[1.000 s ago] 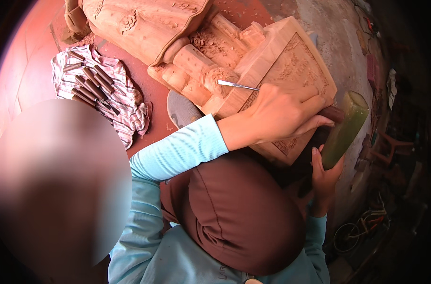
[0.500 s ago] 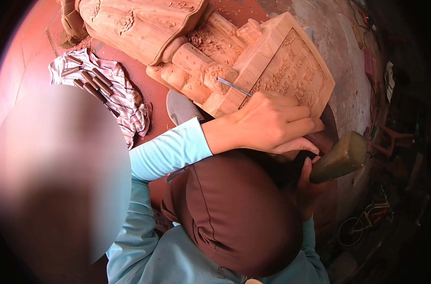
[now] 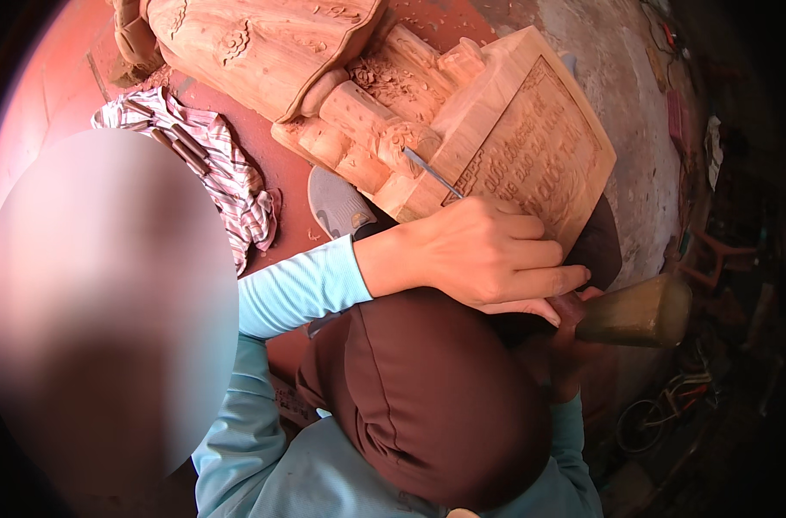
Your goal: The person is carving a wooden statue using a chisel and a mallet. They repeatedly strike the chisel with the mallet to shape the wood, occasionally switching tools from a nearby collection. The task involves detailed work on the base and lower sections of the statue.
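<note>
My left hand (image 3: 489,252) is closed round a chisel (image 3: 432,171), its thin metal shank slanting up and left across the edge of a carved wooden base (image 3: 451,173). The blade end is near a carved scroll on the wood. Below the left fingers, a reddish-brown handle end (image 3: 567,308) shows. My right hand (image 3: 572,347), mostly in shadow, grips a mallet with a thick green-brown rounded head (image 3: 634,312). That head is beside the handle end; whether they touch, I cannot tell. Carved lettering covers the base's panel (image 3: 539,142).
The carved robe-like part (image 3: 263,52) of the wooden figure lies at the top, with shavings (image 3: 388,82) beside it. A striped cloth (image 3: 237,177) bears several brown-handled tools (image 3: 188,142). My brown-trousered knee (image 3: 419,388) and a grey shoe (image 3: 339,203) are close by. A blurred oval hides the left side.
The mallet head has swung to a flatter angle and shifted right and slightly down. My left hand has moved a little down and left, still holding the chisel.
</note>
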Demonstrator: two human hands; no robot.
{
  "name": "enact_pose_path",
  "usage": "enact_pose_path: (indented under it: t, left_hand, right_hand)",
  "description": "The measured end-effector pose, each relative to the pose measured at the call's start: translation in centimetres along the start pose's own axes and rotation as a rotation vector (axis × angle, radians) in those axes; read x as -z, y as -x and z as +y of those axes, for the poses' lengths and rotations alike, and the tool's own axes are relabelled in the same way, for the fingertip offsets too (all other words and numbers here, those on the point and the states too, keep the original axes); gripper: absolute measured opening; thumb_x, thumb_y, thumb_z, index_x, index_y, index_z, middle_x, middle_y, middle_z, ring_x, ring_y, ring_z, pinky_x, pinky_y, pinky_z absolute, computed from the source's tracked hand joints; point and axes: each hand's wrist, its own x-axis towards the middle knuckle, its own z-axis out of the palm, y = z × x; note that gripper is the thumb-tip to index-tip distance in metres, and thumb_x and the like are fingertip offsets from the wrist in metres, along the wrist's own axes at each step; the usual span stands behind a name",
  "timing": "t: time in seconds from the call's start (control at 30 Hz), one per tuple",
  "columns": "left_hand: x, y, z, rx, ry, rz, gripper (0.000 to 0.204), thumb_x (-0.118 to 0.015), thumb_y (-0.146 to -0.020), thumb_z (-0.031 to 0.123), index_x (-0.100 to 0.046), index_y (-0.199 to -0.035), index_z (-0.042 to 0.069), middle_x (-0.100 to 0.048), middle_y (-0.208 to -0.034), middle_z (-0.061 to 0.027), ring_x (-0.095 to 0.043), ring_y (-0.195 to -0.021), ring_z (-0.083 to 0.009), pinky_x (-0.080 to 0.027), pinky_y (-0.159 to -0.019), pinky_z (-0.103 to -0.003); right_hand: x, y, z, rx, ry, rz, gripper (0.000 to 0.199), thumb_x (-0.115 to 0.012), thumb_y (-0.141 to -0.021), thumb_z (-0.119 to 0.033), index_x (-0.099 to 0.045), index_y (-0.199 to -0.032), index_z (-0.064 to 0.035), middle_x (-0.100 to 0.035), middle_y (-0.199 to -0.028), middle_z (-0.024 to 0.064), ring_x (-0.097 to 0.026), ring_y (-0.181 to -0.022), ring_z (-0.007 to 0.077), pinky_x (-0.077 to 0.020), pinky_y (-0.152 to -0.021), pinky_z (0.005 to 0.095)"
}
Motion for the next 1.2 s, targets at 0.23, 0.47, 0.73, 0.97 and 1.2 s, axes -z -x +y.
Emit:
enact_pose_path:
  t: [0.23, 0.47, 0.73, 0.97, 1.2]
  left_hand:
    - [-1.9, -3.2, 0.0, 0.132, -0.185, 0.022, 0.035, -0.066, -0.079, 0.036, -0.063, -0.105, 0.012, -0.05, -0.075, 0.0036, -0.051, -0.06, -0.0107, -0.04, -0.045, -0.024]
    - [-3.0, -4.3, -1.6, 0.36, -0.34, -0.014, 0.032, -0.067, -0.079, 0.037, -0.062, -0.102, 0.014, -0.055, -0.078, 0.0018, -0.057, -0.062, -0.0139, -0.043, -0.044, -0.028]
    - [-1.0, -3.7, -1.4, 0.483, -0.539, 0.138, 0.034, -0.064, -0.077, 0.023, -0.059, -0.106, 0.005, -0.049, -0.078, -0.0039, -0.056, -0.072, -0.0193, -0.046, -0.057, -0.03]
    - [15.6, 5.4, 3.0, 0.894, -0.911, 0.25, 0.048, -0.069, -0.08, 0.003, -0.059, -0.127, 0.01, -0.052, -0.08, -0.0105, -0.055, -0.071, -0.0196, -0.047, -0.062, -0.033]
    - [28.7, 24.6, 5.4, 1.802, -0.873, 0.552, 0.048, -0.048, -0.095, 0.012, -0.027, -0.138, 0.011, -0.063, -0.083, -0.0217, -0.066, -0.057, -0.0286, -0.053, -0.061, -0.042]
  right_hand:
    - [1.0, -5.0, 0.7, 0.185, 0.011, -0.056, 0.038, -0.061, -0.086, -0.001, -0.045, -0.119, 0.0061, -0.059, -0.1, 0.0113, -0.06, -0.088, 0.0172, -0.048, -0.075, 0.0289]
    - [0.5, -7.9, 0.6, -0.369, -0.396, -0.245, 0.035, -0.057, -0.089, 0.002, -0.043, -0.121, 0.0023, -0.054, -0.095, 0.0073, -0.053, -0.072, 0.0094, -0.0475, -0.064, 0.0233]
    - [-2.3, -10.6, 0.0, -0.446, -0.527, -0.376, 0.031, -0.06, -0.088, 0.0, -0.046, -0.116, -0.0001, -0.053, -0.084, 0.0041, -0.05, -0.063, 0.0083, -0.0428, -0.057, 0.0222]
    - [-4.5, -11.0, 1.2, -0.538, -0.467, -0.471, 0.039, -0.06, -0.088, -0.002, -0.045, -0.124, -0.0004, -0.052, -0.079, 0.004, -0.049, -0.057, 0.0103, -0.042, -0.051, 0.0242]
    - [-4.5, -11.4, 2.0, -0.567, -0.421, -0.485, 0.04, -0.06, -0.089, -0.006, -0.044, -0.126, -0.002, -0.051, -0.075, 0.004, -0.049, -0.055, 0.0107, -0.0422, -0.049, 0.0248]
